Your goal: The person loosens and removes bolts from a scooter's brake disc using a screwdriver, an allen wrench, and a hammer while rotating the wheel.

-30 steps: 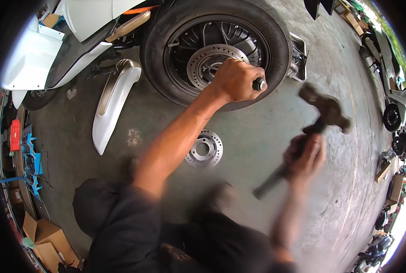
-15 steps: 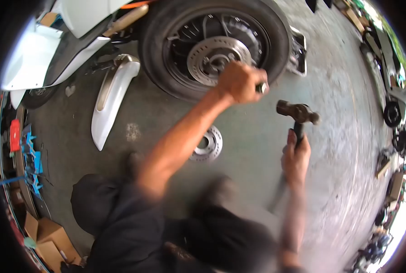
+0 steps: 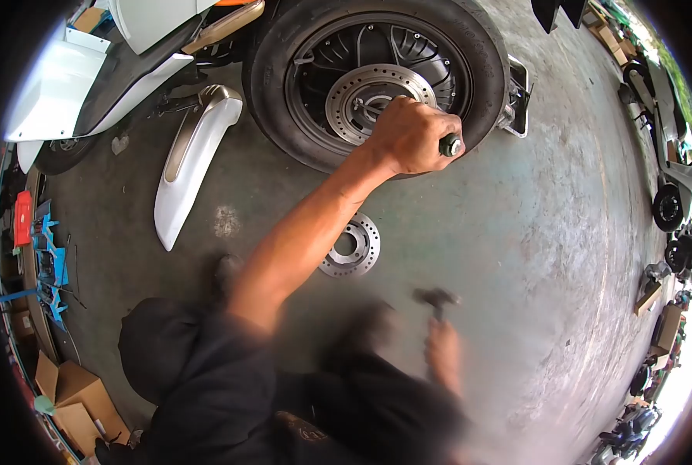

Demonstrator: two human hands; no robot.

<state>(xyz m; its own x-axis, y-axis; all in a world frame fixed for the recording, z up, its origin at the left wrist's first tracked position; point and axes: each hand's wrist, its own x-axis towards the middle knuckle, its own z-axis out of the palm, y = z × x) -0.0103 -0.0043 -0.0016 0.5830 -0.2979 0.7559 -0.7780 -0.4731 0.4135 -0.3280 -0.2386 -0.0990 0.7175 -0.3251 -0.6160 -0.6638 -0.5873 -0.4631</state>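
My left hand (image 3: 419,138) is closed around a dark-handled tool (image 3: 450,145) with a metal end cap, over the edge of the brake disc (image 3: 346,101) on the wheel. My fist hides the tool's shaft and tip. The black tyre (image 3: 481,85) surrounds the hub, and the wheel lies on its side. Low at the right, my right hand (image 3: 442,349) grips a ball-peen hammer (image 3: 437,297), both blurred by motion and apart from the wheel. A second brake disc (image 3: 367,252) lies on the floor, partly covered by my left forearm.
A white and tan curved fender (image 3: 187,174) lies on the floor left of the wheel. White motorcycle bodywork (image 3: 55,93) stands at upper left. A cardboard box (image 3: 90,395) sits at lower left. Vehicle parts (image 3: 667,209) line the right side. A metal frame (image 3: 522,101) shows beside the tyre.
My right hand has swung the hammer down and left, from beside the wheel toward my body. My left hand stays at the disc with the tool.
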